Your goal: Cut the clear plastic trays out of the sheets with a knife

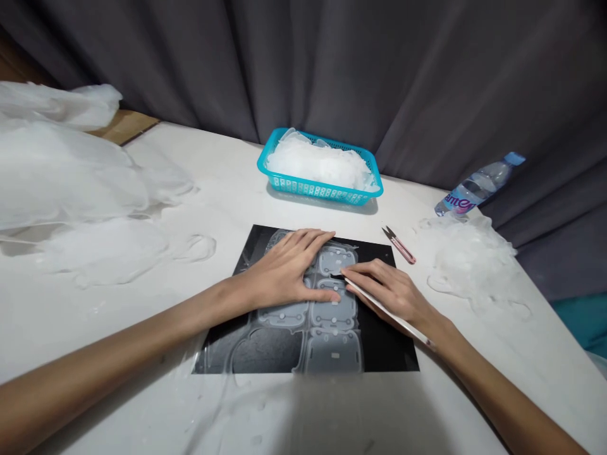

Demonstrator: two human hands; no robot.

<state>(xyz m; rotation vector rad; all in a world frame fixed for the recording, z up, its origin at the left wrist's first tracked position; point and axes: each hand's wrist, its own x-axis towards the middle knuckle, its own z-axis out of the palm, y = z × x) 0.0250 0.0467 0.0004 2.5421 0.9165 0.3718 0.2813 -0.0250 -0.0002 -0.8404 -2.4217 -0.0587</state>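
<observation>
A translucent plastic sheet of moulded rounded pieces point(332, 328) lies on a black mat point(384, 341) in front of me. My left hand point(289, 268) rests flat on the sheet, fingers stretched out and pressing it down. My right hand point(396, 291) is closed on a thin white cutting tool point(379, 306). Its tip touches the sheet between two moulded pieces, just right of my left fingertips.
A turquoise basket point(320, 186) full of clear plastic pieces stands behind the mat. Small pink snips point(399, 245) lie to its right. A water bottle point(478, 186) lies at the far right beside a heap of plastic scraps point(469, 256). Large plastic bags point(71, 183) fill the left.
</observation>
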